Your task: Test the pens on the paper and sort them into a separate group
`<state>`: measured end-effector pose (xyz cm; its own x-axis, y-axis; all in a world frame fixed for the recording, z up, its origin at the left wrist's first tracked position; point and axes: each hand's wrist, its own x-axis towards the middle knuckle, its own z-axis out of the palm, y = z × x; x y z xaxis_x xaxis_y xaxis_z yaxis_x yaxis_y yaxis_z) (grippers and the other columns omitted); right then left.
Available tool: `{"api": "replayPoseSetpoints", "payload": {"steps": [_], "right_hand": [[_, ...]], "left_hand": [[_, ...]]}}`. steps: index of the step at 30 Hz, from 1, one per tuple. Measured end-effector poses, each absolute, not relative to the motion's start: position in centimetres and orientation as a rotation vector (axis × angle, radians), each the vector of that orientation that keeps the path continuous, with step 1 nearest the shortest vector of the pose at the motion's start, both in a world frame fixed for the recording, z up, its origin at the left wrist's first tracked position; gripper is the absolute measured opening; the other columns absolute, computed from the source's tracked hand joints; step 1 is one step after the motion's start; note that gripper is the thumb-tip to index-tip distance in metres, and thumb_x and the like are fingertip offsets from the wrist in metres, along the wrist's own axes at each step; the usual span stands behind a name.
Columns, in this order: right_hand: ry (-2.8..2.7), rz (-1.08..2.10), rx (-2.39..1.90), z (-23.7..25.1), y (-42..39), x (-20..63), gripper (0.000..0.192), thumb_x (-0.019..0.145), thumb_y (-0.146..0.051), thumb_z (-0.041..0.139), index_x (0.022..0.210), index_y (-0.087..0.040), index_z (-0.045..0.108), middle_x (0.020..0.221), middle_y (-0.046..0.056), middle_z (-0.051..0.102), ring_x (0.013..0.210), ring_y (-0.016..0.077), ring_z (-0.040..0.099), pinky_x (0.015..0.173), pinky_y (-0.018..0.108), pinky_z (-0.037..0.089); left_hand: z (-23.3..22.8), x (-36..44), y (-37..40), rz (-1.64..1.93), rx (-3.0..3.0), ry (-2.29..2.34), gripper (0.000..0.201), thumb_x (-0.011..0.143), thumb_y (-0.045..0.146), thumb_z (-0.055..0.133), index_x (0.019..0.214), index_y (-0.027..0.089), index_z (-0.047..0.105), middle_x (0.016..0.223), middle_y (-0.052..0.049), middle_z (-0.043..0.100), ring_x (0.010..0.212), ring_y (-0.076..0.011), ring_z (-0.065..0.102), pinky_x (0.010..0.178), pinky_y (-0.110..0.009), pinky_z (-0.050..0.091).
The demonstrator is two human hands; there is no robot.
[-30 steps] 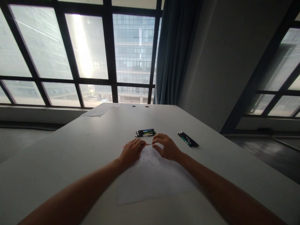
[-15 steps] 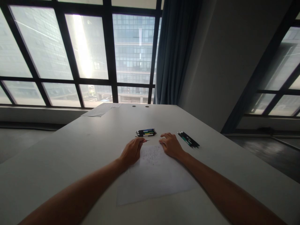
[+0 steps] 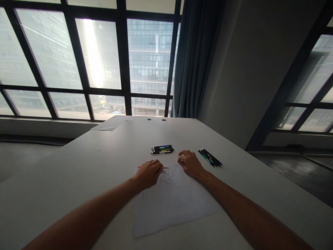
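Observation:
My left hand [image 3: 148,174] is closed over a thin red pen-like stick [image 3: 138,167]. One red end shows behind the hand, and a slim dark tip sticks out on the right, over the paper. Beneath lies a white sheet of paper [image 3: 174,208] with scribbles near its upper part. My right hand [image 3: 191,163] rests at the sheet's upper right edge, fingers loosely bent and apart, with nothing visible in them. Just beyond the hands is a small row of pens [image 3: 162,149] with blue, green, yellow and white parts.
Several black and green pens [image 3: 209,157] lie right of my right hand. Other papers [image 3: 110,123] sit at the far left of the white table [image 3: 104,156]. Two dark round spots [image 3: 163,120] mark its far end, before windows and a blue curtain [image 3: 191,69].
My left hand has come back toward me and down onto the paper, and more of the red stick now shows. My right hand stays almost in place, its fingers a bit more bent.

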<state>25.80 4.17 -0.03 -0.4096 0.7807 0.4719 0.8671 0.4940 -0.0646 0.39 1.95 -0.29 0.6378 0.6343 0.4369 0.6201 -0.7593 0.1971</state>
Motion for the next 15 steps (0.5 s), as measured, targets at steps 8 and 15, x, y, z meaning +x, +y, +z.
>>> {"api": "replayPoseSetpoints", "payload": {"steps": [8, 15], "right_hand": [[-2.126, -0.238, -1.010, 0.4, 2.4, 23.4, 0.012, 0.090, -0.010, 0.048, 0.086, -0.017, 0.058, 0.079, 0.005, 0.062, 0.077, 0.0188, 0.054, 0.079, 0.035, 0.039], [-2.124, -0.093, -0.849, -0.1, 0.8, 22.0, 0.013, 0.087, -0.009, 0.051, 0.089, -0.018, 0.060, 0.082, 0.005, 0.066, 0.078, 0.0190, 0.057, 0.075, 0.035, 0.042]], "left_hand": [[0.1, -0.2, 2.3, 0.721, 2.848, 1.031, 0.030, 0.099, 0.033, 0.035, 0.100, 0.020, 0.063, 0.094, -0.007, 0.067, 0.090, -0.0196, 0.062, 0.082, -0.032, 0.049], [-0.2, -0.2, 2.3, 0.748, 2.798, 1.075, 0.027, 0.099, 0.029, 0.035, 0.099, 0.020, 0.060, 0.095, -0.006, 0.067, 0.090, -0.0198, 0.062, 0.082, -0.033, 0.049]]}}
